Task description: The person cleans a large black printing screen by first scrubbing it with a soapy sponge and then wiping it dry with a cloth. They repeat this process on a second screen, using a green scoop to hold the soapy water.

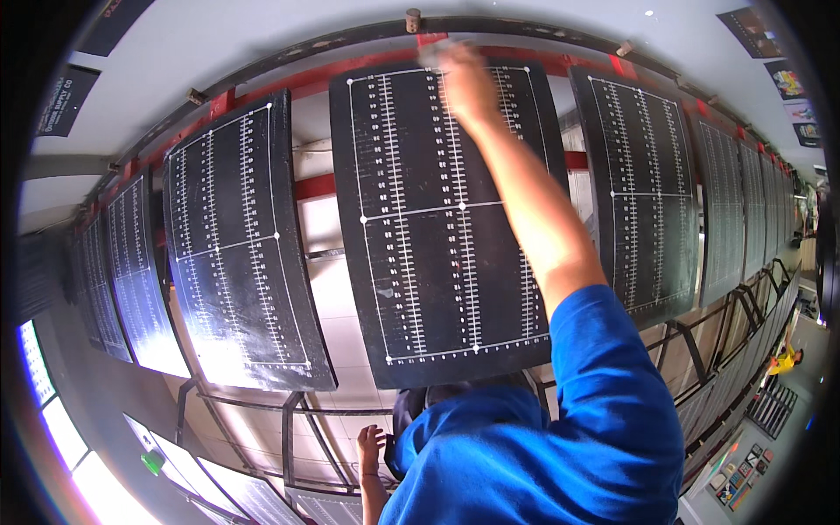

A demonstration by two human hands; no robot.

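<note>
A black board [424, 289] with white rulings and scale marks lies tilted on the frame in front of me. Stretched out across it, my right arm ends at the board's far edge. There my right hand [468, 74] is smeared by motion; its fingers seem closed on a small greyish thing [432, 54] too blurred to name, over the board's edge and the red bar. Low beside my body hangs my left hand [371, 444], its fingers loosely bent and apart, with nothing seen in them.
Similar ruled boards stand in a row to the left [232, 236] and right [643, 192]. A dark rail [306, 39] with wooden pegs [413, 20] and red brackets runs along the far side. Black metal framing [293, 411] lies below. Far right, a person in yellow [786, 359].
</note>
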